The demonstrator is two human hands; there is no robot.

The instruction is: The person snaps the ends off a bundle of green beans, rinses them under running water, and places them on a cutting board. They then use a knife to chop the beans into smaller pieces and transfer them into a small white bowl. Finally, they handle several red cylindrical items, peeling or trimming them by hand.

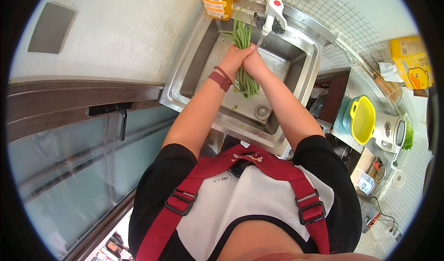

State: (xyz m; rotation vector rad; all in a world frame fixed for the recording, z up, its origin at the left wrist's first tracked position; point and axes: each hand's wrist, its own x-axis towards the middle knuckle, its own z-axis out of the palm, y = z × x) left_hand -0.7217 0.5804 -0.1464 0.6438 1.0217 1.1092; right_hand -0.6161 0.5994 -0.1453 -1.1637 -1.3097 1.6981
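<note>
A bunch of long thin green vegetable stalks (247, 84) lies lengthwise over the stainless steel sink (222, 110). My left hand (236, 55) grips the bunch around its middle, its thumb reaching across to the right. Against it, my right hand (252, 59) also closes on the bunch, though its fingers are partly hidden. Water runs from the white faucet (267, 25) beside my right hand. Small green bits lie on the sink floor near the drain strainer (262, 112).
An orange bottle (218, 2) stands at the sink's back left corner, and a dark mesh scrubber (275, 26) lies behind the faucet. To the right are a yellow plastic basin (363, 120) and a white rice cooker (388, 131). A door with a black handle (122, 122) is at left.
</note>
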